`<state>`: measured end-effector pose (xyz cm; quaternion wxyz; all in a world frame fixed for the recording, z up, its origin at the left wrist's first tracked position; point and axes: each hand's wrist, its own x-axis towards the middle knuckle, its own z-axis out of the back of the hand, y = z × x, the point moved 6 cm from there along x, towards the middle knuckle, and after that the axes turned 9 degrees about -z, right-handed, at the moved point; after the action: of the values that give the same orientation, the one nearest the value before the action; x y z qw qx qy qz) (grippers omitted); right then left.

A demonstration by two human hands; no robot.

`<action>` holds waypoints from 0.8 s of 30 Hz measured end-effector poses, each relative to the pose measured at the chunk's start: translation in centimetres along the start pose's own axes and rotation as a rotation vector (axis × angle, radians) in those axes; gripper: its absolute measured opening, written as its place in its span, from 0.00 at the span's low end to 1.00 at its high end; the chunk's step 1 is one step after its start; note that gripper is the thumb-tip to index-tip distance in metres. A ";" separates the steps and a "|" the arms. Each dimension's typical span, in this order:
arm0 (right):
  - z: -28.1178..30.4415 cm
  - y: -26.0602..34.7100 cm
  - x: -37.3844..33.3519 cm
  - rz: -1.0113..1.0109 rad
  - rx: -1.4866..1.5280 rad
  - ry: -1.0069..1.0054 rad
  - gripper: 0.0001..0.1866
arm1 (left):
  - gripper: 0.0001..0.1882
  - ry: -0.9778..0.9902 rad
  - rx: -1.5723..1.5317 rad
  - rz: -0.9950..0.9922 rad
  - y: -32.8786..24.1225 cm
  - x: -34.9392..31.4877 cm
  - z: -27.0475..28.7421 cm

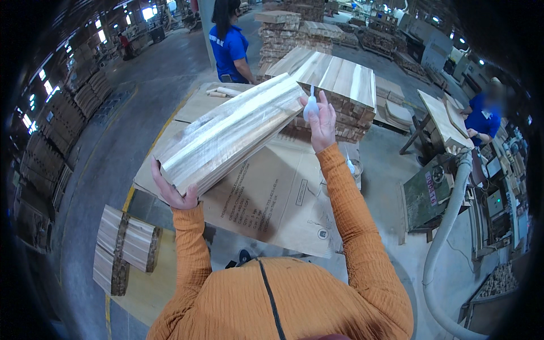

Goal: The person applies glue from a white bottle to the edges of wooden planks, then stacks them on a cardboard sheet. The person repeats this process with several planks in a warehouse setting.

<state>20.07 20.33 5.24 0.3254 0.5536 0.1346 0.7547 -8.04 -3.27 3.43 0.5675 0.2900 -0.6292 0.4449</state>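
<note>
Tilted over the cardboard-covered table is a wooden panel of pale and brown strips. My left hand grips its near left end, fingers on one side and thumb on the other. Up at the far right end is my right hand, closed round a small white squeeze bottle whose thin nozzle points up. Its fingers are by the panel's corner; whether they also bear its weight I cannot tell. Under the panel lies printed cardboard.
A stack of similar panels stands behind the table's right side. More panels lie low at the left. A person in blue stands beyond the table; another works at a bench at right. A grey hose curves down nearby.
</note>
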 end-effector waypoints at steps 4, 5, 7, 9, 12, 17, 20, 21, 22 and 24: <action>-2.1 2.3 -1.9 0.078 0.083 0.163 0.18 | 0.53 0.000 0.013 0.035 -0.1 -0.2 0.3; -1.7 2.5 -1.8 0.094 0.067 0.146 0.18 | 0.53 -0.003 0.024 0.027 0.1 -0.4 0.4; 0.0 0.0 -1.3 -0.088 0.197 0.002 0.17 | 0.53 -0.007 0.033 0.002 0.3 -0.3 0.4; 1.8 -1.5 -1.2 -0.163 0.343 -0.048 0.14 | 0.54 0.007 0.038 0.011 0.2 -0.3 0.3; 3.4 -1.9 -2.0 -0.226 0.542 -0.033 0.11 | 0.54 0.005 0.029 0.025 0.0 -0.3 0.3; 2.8 -1.3 -3.5 -0.269 0.346 0.114 0.09 | 0.54 -0.020 -0.013 0.043 -0.3 -0.2 0.1; 3.0 -1.4 -4.3 -0.318 0.403 -0.001 0.10 | 0.54 -0.007 0.004 0.030 -0.3 0.1 0.1; 3.4 -1.7 -4.4 -0.327 0.418 -0.027 0.10 | 0.54 -0.001 0.014 0.021 -0.3 0.0 0.2; 3.8 -2.1 -4.4 -0.337 0.433 -0.052 0.10 | 0.54 0.006 0.025 0.012 -0.2 0.0 0.2; 4.5 -2.5 -4.3 -0.346 0.448 -0.079 0.11 | 0.54 0.012 0.031 -0.001 0.0 -0.1 0.2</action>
<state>25.77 18.76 2.23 0.3239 0.6096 0.3777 0.6171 -8.06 -3.43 3.39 0.5668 0.2966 -0.6188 0.4560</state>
